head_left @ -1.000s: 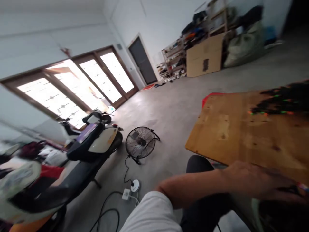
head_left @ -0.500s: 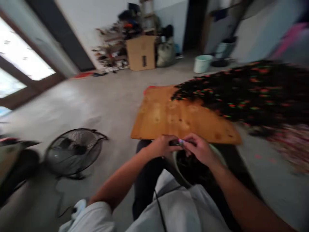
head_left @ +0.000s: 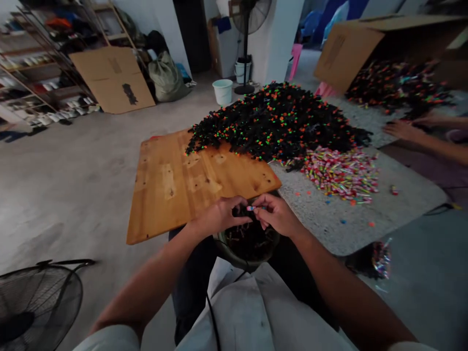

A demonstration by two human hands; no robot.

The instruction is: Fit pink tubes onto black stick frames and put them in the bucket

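Above a round basin (head_left: 234, 261) between the knees, my right hand (head_left: 278, 214) pinches a small pink-and-white tube piece (head_left: 250, 208) with a touch of blue on it. My left hand (head_left: 219, 214) is just left of that piece, thumb and fingers apart, with nothing clear between them. Dark pieces with a few pale bits (head_left: 252, 243) lie inside the basin, partly hidden by my hands. Beyond my hands lies a wooden board (head_left: 168, 180). A heap of black pieces with orange and green tips (head_left: 278, 122) covers the board's far right part.
Right of the board, a pile of pink and yellow small tubes (head_left: 341, 173) lies on a grey speckled tabletop (head_left: 329, 224). Another person's hands (head_left: 405, 131) work near a tipped cardboard box (head_left: 347, 53). A fan (head_left: 36, 302) stands low at left; a pale bucket (head_left: 223, 91) is behind.
The view has swung right, bringing the tube pile, the box and the other person's hands into sight. My hands have parted slightly, and the small piece stays in my right fingers.
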